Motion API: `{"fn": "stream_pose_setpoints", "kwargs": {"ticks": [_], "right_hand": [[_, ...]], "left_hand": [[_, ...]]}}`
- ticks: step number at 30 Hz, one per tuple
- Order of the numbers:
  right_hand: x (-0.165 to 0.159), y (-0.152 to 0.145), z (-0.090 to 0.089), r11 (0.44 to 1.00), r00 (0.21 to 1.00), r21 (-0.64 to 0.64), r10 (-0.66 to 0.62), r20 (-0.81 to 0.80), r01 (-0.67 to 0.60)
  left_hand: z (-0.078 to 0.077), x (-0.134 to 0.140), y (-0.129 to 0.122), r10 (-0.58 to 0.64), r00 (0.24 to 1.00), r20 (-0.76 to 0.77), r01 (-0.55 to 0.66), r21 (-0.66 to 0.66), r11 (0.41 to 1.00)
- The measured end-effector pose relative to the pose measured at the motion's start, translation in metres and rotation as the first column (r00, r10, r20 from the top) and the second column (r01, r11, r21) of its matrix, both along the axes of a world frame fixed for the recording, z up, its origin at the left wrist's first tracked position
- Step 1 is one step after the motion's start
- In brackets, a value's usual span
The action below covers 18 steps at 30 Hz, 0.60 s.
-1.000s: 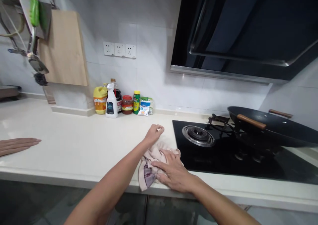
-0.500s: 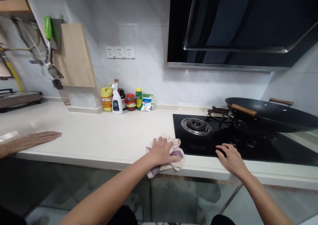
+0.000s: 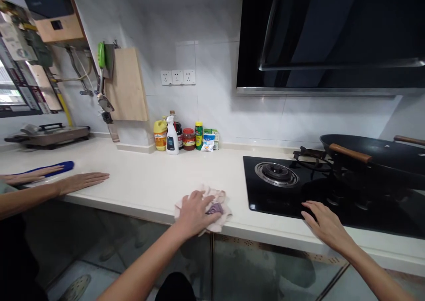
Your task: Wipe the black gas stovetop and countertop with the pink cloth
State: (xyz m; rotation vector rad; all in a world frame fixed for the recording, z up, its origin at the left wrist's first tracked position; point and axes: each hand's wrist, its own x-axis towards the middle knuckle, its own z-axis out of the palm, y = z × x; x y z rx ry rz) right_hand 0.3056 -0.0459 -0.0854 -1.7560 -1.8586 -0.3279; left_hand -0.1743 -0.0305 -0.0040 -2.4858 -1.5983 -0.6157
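My left hand [image 3: 196, 213] presses down on a crumpled pale pink cloth [image 3: 224, 199] with a purple patch, its fingers curved over it. The cloth lies on the white countertop [image 3: 139, 177] near the front edge, left of the hob and apart from it, with a corner hanging over. My right hand [image 3: 323, 223] rests at the front edge of the black glass hob [image 3: 282, 201]. Its fingers are slightly spread, with nothing in them.
Another person's hands [image 3: 83, 182] lie on the counter at left, one on a blue cloth [image 3: 68, 165]. A spray bottle [image 3: 172, 138], jars and packets line the wall. A large wok [image 3: 392, 152] sits on the hob's right side, below the range hood [image 3: 318, 35]. An electric pan [image 3: 49, 135] stands far left.
My left hand has slid the cloth left, away from the hob. My right hand stays at the hob's edge. The view has turned left, bringing the other person's blue cloth into sight.
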Motion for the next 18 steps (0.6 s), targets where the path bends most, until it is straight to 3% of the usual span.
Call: {"fn": "stream_pose_setpoints", "kwargs": {"ticks": [4, 8, 12, 18], "right_hand": [[0.002, -0.002, -0.009, 1.000, 1.000, -0.015, -0.004, 0.020, 0.004], [0.006, -0.006, -0.022, 0.999, 0.997, -0.034, 0.018, 0.077, -0.015], [0.013, -0.010, -0.032, 0.998, 0.995, -0.046, 0.039, 0.093, -0.035], [0.030, -0.010, -0.043, 0.999, 0.997, 0.029, 0.027, 0.069, -0.029]], "left_hand": [[0.008, -0.065, 0.026, 0.225, 0.972, -0.063, -0.230, -0.096, 0.968], [0.009, -0.107, 0.069, 0.335, 0.931, -0.143, -0.351, -0.105, 0.931], [0.007, -0.119, 0.129, 0.336, 0.928, -0.159, -0.341, -0.005, 0.940], [0.014, -0.104, 0.232, 0.366, 0.924, -0.109, -0.372, -0.047, 0.927]]}}
